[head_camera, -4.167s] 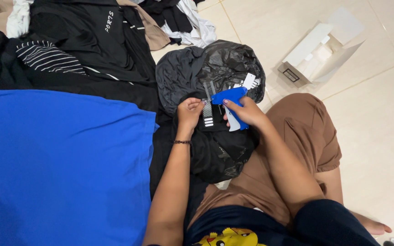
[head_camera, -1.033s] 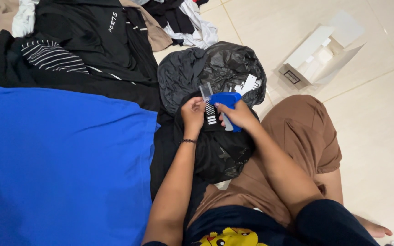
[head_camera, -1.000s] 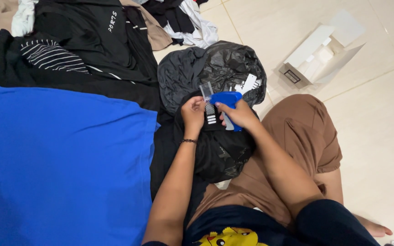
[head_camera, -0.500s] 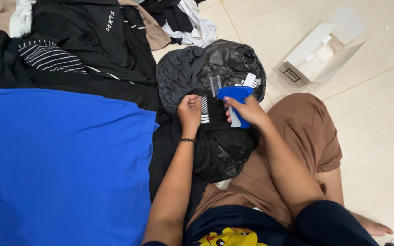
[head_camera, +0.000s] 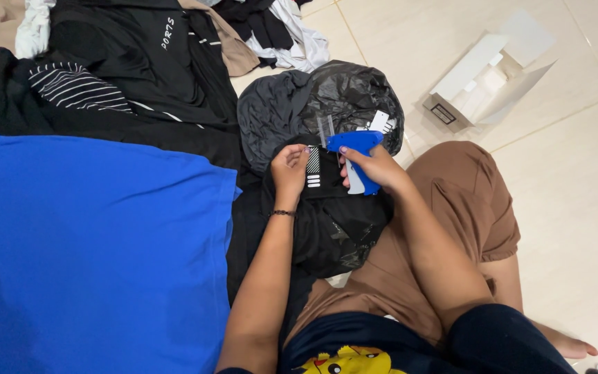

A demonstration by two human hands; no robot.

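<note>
On the lap, seen from the head camera, the right hand (head_camera: 376,166) has its grip closed around a blue tag gun (head_camera: 354,147), its tip toward the left hand (head_camera: 289,168), which pinches a black garment (head_camera: 333,221) with white stripes. Beside lies blue cloth (head_camera: 91,242).

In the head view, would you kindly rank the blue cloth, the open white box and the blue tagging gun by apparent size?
1. blue cloth, by far the largest.
2. open white box.
3. blue tagging gun, held in the right hand, smallest.
</note>
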